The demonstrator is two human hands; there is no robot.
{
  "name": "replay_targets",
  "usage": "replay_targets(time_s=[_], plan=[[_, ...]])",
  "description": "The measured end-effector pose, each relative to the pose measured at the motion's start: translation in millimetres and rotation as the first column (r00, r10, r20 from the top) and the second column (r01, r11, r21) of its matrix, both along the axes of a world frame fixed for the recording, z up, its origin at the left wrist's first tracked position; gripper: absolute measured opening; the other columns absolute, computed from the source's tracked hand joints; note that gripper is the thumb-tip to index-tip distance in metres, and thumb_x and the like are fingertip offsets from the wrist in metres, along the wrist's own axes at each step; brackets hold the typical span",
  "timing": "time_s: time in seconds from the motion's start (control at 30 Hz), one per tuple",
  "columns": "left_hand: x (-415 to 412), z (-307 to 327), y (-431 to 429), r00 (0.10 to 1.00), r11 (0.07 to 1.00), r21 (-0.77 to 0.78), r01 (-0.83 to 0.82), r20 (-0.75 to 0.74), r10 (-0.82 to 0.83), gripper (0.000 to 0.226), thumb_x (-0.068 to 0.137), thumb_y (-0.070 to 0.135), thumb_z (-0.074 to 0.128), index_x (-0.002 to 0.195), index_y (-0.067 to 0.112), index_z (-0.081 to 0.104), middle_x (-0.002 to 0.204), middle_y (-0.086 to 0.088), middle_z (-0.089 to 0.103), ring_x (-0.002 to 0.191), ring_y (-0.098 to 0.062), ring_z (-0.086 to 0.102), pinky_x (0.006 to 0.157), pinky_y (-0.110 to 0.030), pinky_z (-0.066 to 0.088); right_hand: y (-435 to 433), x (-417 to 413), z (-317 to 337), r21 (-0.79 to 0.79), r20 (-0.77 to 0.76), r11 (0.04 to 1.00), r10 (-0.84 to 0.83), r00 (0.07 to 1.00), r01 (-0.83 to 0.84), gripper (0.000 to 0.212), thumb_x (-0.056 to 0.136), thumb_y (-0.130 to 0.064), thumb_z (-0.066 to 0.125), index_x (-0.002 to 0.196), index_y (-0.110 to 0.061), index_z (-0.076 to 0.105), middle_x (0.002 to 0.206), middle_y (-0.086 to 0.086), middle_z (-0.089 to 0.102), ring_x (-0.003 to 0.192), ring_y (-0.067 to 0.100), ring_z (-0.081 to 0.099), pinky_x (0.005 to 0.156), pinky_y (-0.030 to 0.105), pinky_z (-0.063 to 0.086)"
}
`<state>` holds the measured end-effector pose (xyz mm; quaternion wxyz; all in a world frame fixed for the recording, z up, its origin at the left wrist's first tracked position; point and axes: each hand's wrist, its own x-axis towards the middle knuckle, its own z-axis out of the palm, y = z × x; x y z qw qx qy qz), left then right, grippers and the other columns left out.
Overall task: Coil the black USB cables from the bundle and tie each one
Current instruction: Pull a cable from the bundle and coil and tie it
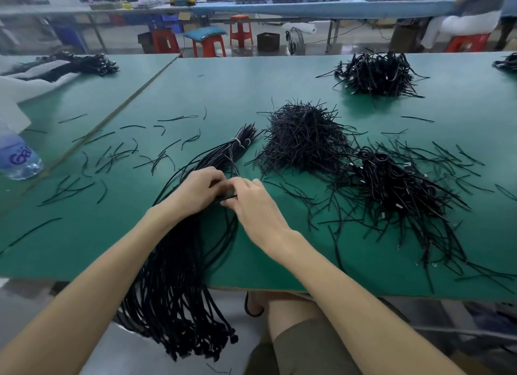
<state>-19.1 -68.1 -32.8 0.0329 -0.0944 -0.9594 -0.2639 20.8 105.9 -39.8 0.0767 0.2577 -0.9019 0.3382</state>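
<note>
A long bundle of black USB cables [179, 262] lies across the green table [223, 89], tied with a white band at its far end, its plug ends hanging over the near edge. My left hand [195, 191] and my right hand [251, 204] meet over the bundle. Both pinch one small black cable coil [228, 197] between curled fingers. A heap of black twist ties [303, 137] sits just right of the bundle. Tied coils [397, 190] are piled further right.
Another coil pile [377, 72] lies at the far right, more cables [78, 64] at the far left. Loose ties [112, 156] litter the left of the table. A water bottle [16, 156] lies at the left edge. Red stools [208, 46] stand beyond.
</note>
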Motion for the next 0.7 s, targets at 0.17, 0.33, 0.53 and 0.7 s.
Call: replay_targets(time_s=[0.17,0.33,0.53,0.7], plan=[[-2,-5,-2,0.998,0.999,-0.011,-0.052,-0.028,0.051,0.024,0.102,0.021,0.061,0.089,0.003,0.069,0.095,-0.006,0.058,0.085,-0.021,0.054,0.075,-0.026,0.035,1,14,4,0.056,-0.227,0.998,0.043,0.973,-0.031,0.028,0.107,-0.028,0.05,0.1,-0.006,0.065,0.095,0.006,0.067,0.091,0.025,0.05,0.082,0.038,0.046],[-1,-7,-4,0.995,0.995,0.03,-0.093,-0.043,0.094,0.033,0.103,0.027,0.059,0.07,0.029,0.059,0.085,0.003,0.056,0.084,-0.018,0.053,0.076,-0.027,0.033,28,19,19,-0.133,-0.305,0.988,-0.121,0.945,0.084,0.031,0.103,-0.027,0.045,0.097,-0.01,0.07,0.088,0.004,0.071,0.082,0.026,0.061,0.073,0.041,0.051],[-4,-13,-4,0.994,0.995,0.008,-0.097,-0.042,0.097,0.032,0.103,0.033,0.058,0.078,0.02,0.072,0.09,0.003,0.061,0.087,-0.017,0.057,0.079,-0.029,0.037,87,-24,27,-0.312,0.15,0.82,-0.457,0.877,0.481,0.03,0.107,-0.023,0.045,0.092,-0.021,0.071,0.061,-0.004,0.059,0.045,0.006,0.041,0.053,0.029,0.03],[5,9,19,0.993,0.957,0.29,0.022,0.101,-0.053,0.037,0.107,0.036,0.049,0.084,0.022,0.075,0.08,0.008,0.075,0.066,-0.011,0.066,0.068,-0.033,0.05,108,-33,19,-0.271,0.31,0.797,-0.459,0.833,0.539,0.035,0.108,-0.034,0.045,0.093,-0.017,0.072,0.067,0.002,0.062,0.066,0.022,0.058,0.064,0.034,0.044]])
